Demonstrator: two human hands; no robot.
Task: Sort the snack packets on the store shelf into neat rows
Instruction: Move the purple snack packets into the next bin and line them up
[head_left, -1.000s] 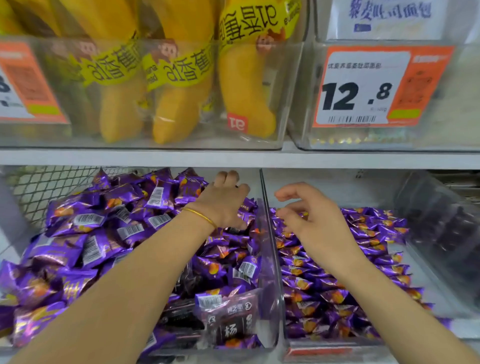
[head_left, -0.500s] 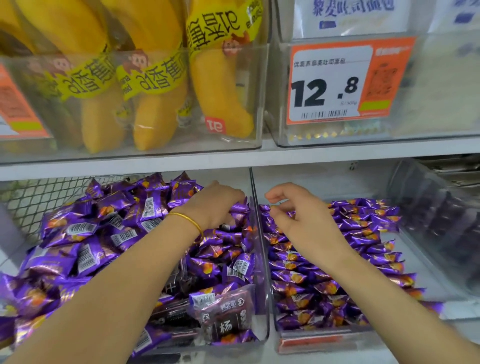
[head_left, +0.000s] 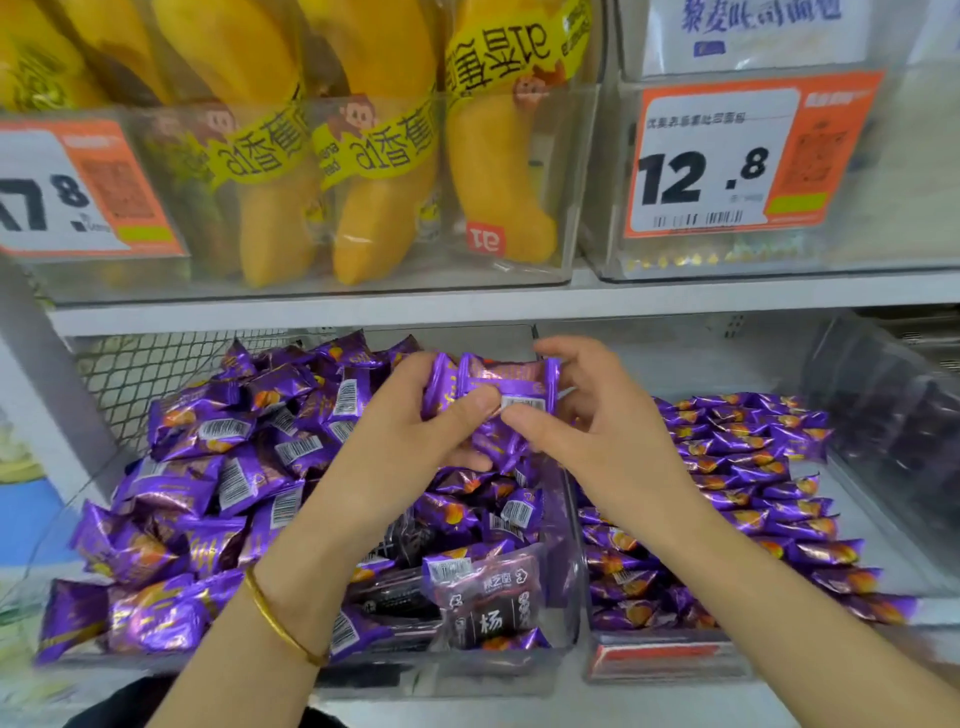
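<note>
The left grip (head_left: 410, 436) and right grip (head_left: 597, 431) both pinch a small bunch of purple snack packets (head_left: 498, 387), held up between them. The loose heap (head_left: 234, 467) lies below-left of the left grip, the neat rows (head_left: 753, 467) below-right of the right. The foil packets look light, crinkly and slippery, and are probably best pinched lightly across their flat faces.

Left hand (head_left: 410, 436), right hand (head_left: 597, 441), fingers curled
</note>
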